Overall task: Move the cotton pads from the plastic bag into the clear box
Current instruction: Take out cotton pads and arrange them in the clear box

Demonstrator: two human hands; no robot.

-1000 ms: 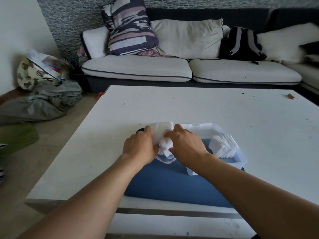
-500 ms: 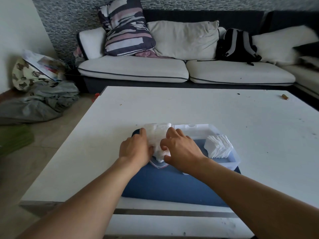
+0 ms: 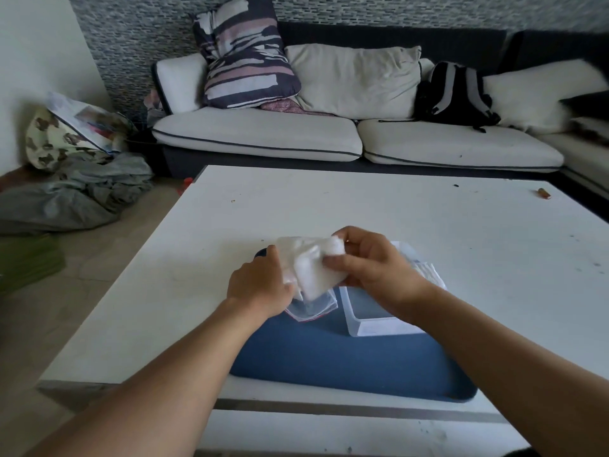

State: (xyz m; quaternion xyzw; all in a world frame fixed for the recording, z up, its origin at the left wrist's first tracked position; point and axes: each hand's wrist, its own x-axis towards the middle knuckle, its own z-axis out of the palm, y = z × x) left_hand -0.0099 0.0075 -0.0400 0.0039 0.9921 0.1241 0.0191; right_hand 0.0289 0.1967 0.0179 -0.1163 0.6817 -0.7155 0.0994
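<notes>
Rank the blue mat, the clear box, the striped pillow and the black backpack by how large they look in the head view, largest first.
1. blue mat
2. striped pillow
3. clear box and black backpack: these look alike. The right hand and its forearm cover much of the box, and the sofa items stand farther away, so true sizes stay unsure.

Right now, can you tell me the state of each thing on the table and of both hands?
plastic bag: held up, partly emptied
cotton pads: bunch gripped, coming out of bag
clear box: open, some pads inside
left hand: grips the bag
right hand: grips the pads
blue mat: flat under box
</notes>
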